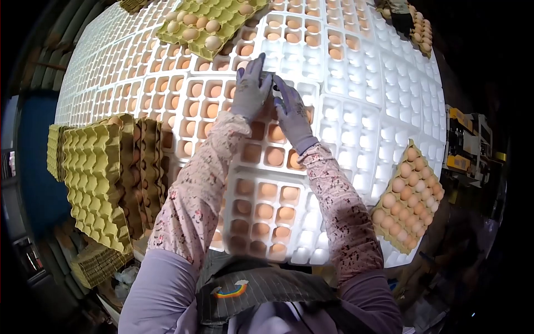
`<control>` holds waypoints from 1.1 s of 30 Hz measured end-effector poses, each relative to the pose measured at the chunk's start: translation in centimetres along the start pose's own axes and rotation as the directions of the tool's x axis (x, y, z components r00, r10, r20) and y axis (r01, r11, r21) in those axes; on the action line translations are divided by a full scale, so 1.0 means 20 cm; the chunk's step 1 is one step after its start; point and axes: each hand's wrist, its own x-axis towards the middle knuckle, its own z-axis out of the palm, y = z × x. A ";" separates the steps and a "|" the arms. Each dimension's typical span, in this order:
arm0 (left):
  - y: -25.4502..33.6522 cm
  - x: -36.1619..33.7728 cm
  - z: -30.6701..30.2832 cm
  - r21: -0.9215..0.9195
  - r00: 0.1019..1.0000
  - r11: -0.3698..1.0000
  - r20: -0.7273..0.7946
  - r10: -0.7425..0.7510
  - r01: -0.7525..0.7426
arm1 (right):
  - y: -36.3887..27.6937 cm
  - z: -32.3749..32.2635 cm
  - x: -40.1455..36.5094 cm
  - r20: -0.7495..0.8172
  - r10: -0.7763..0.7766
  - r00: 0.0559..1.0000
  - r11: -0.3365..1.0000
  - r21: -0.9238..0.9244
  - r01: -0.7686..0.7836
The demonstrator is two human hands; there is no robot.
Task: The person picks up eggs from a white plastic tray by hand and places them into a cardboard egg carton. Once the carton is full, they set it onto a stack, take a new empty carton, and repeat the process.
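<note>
My left hand [250, 92], in a grey-purple glove, lies palm down over a white foam egg tray [267, 169] with its fingers stretched forward. Beside it, my right hand [295, 117] wears a matching glove, its fingers extended and angled toward the left. Their fingertips come close together over a small dark shape [272, 79]; I cannot tell what it is. Brown eggs [275, 156] sit in the tray's square cells below and around both hands. Nearer my body, a second foam tray [236, 173] holds more eggs, partly in shadow.
A yellow pulp tray [236, 29] with several eggs rests ahead. Stacked pulp trays [94, 178] stand at the left. Another pulp tray [385, 238], full of eggs, lies at the right edge. White foam trays [350, 125] without eggs spread on the right; machinery [467, 139] stands beyond.
</note>
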 end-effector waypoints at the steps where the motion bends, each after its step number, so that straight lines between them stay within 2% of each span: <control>1: -0.01 0.01 0.02 0.156 0.999 0.987 0.036 0.027 -0.032 | -0.01 -0.01 0.00 -0.055 -0.005 0.998 1.000 0.009 0.005; 2: -0.03 0.02 0.03 0.306 0.996 0.950 0.074 0.043 -0.064 | -0.02 -0.02 -0.01 -0.108 -0.008 0.994 1.000 0.018 0.010; 3: -0.06 -0.01 0.03 0.239 0.999 0.970 0.017 0.041 -0.044 | -0.03 -0.05 -0.04 -0.089 0.048 0.995 0.998 -0.030 -0.051; 4: -0.01 -0.04 -0.03 0.243 0.999 0.969 0.015 0.036 -0.039 | -0.07 -0.07 -0.06 -0.084 0.046 0.995 0.999 -0.025 -0.048; 5: 0.05 -0.10 -0.11 -0.015 0.994 0.997 -0.082 -0.071 0.070 | -0.11 -0.09 -0.08 -0.060 0.056 0.997 0.993 -0.105 -0.062; 6: 0.10 -0.18 -0.17 -0.278 0.969 0.949 -0.151 -0.195 0.148 | -0.13 -0.10 -0.08 -0.037 0.064 0.997 0.980 -0.184 -0.070; 8: 0.22 -0.43 -0.27 -0.450 0.943 0.865 -0.127 -0.308 0.222 | -0.10 -0.02 -0.07 -0.001 0.018 1.000 0.990 -0.139 -0.018; 10: 0.33 -0.73 -0.41 -0.376 0.939 0.862 0.090 -0.332 0.341 | -0.13 0.07 -0.05 0.098 -0.115 0.989 0.870 -0.471 0.148; 11: 0.40 -0.89 -0.51 -0.288 0.957 0.916 0.165 -0.240 0.280 | -0.09 0.11 -0.06 0.214 -0.058 0.975 0.804 -0.569 0.173; 12: 0.45 -1.01 -0.62 -0.189 0.956 0.958 0.243 -0.166 0.214 | -0.04 0.18 -0.09 0.160 -0.119 0.980 0.728 -0.657 0.196; 13: 0.50 -1.08 -0.78 -0.104 0.966 0.993 0.256 -0.030 0.058 | -0.07 0.18 -0.08 0.120 -0.159 0.980 0.733 -0.650 0.199; 14: 0.56 -1.12 -0.96 -0.019 0.953 0.995 0.286 0.099 -0.098 | -0.22 0.12 -0.06 0.124 -0.085 0.989 0.790 -0.597 0.143; 15: 0.59 -1.16 -1.16 0.154 0.932 0.962 0.323 0.165 -0.224 | -0.29 0.13 -0.08 0.004 -0.142 0.990 0.861 -0.494 0.126; 16: 0.59 -1.19 -1.35 0.286 0.953 0.918 0.208 0.219 -0.274 | -0.42 0.12 -0.10 -0.007 -0.109 0.994 0.904 -0.417 0.096; 17: 0.54 -1.21 -1.54 0.452 0.977 0.869 0.034 0.212 -0.204 | -0.51 0.15 -0.16 0.056 -0.126 0.990 0.937 -0.320 0.137; 18: 0.48 -1.23 -1.74 0.604 0.980 0.796 -0.136 0.143 -0.032 | -0.60 0.18 -0.20 0.116 -0.150 0.982 0.959 -0.225 0.173; 19: 0.44 -1.20 -1.92 0.656 0.955 0.733 -0.296 0.029 0.181 | -0.81 0.18 -0.23 0.194 -0.166 0.967 0.977 -0.097 0.188; 20: 0.34 -1.21 -2.11 0.629 0.908 0.697 -0.412 -0.079 0.345 | -1.00 0.25 -0.29 0.251 -0.190 0.949 0.979 -0.025 0.203; 21: 0.22 -1.24 -2.28 0.628 0.868 0.621 -0.456 -0.196 0.470 | -1.20 0.31 -0.34 0.306 -0.213 0.928 0.977 0.048 0.208; 22: 0.01 -1.32 -2.40 0.695 0.840 0.474 -0.473 -0.266 0.541 | -1.33 0.41 -0.41 0.338 -0.230 0.912 0.973 0.067 0.221; 24: -0.38 -1.45 -2.60 0.499 0.736 0.554 -0.328 -0.592 0.667 | -1.53 0.57 -0.53 0.473 -0.255 0.843 0.967 0.132 0.218; 25: -0.42 -1.46 -2.67 0.244 0.625 0.585 -0.133 -0.769 0.773 | -1.59 0.64 -0.58 0.489 -0.226 0.843 0.974 0.133 0.184; 26: -0.46 -1.44 -2.70 -0.013 0.517 0.520 0.119 -0.847 0.854 | -1.64 0.71 -0.63 0.504 -0.194 0.842 0.980 0.130 0.148; 27: -0.49 -1.47 -2.69 -0.107 0.584 0.574 0.115 -0.804 0.812 | -1.64 0.78 -0.68 0.432 -0.216 0.875 0.975 0.141 0.171; 28: -0.51 -1.49 -2.68 -0.200 0.646 0.620 0.109 -0.755 0.759 | -1.70 0.79 -0.66 0.340 -0.182 0.923 0.967 0.230 0.106; 30: -0.55 -1.53 -2.69 -0.372 0.784 0.712 0.078 -0.615 0.595 | -1.80 0.76 -0.60 0.352 -0.135 0.926 0.978 0.196 0.068; 31: -0.54 -1.53 -2.71 -0.410 0.793 0.732 -0.035 -0.608 0.544 | -1.85 0.75 -0.52 0.346 -0.184 0.920 0.965 0.243 0.102; 32: -0.51 -1.53 -2.73 -0.444 0.787 0.748 -0.139 -0.601 0.493 | -1.92 0.75 -0.47 0.356 -0.182 0.917 0.975 0.184 0.122; 33: -0.50 -1.53 -2.76 -0.439 0.738 0.754 -0.253 -0.626 0.489 | -1.97 0.77 -0.42 0.337 -0.139 0.931 0.982 0.167 0.086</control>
